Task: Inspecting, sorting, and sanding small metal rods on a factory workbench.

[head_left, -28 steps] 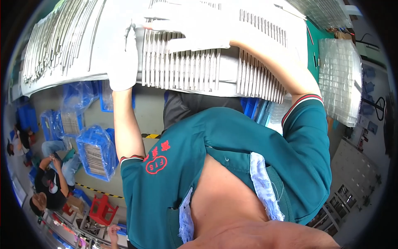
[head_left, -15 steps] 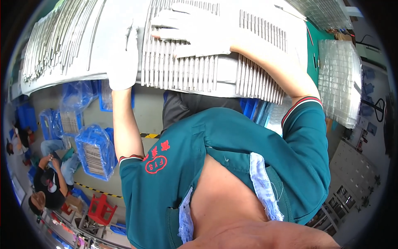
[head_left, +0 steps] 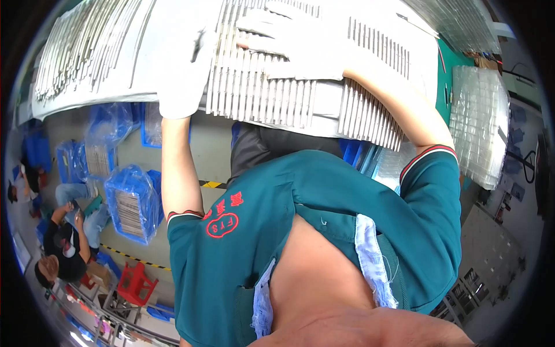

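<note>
Fingers of gloved right hand (head_left: 300,43) spread flat on ribbed tray (head_left: 272,98), gripping nothing; gloved left hand (head_left: 184,72) flat beside it, grip unclear.

Both gloved hands, left hand (head_left: 184,69) and right hand (head_left: 300,43), lie flat, fingers spread.

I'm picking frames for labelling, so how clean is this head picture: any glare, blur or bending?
Head view: strong fisheye bending, the tray of metal strips curves and the corners are black; bright light washes out the white-gloved left hand and right hand, losing glove detail; the strips stay fairly sharp; the seated person at lower left is small and soft near the rim.
</note>
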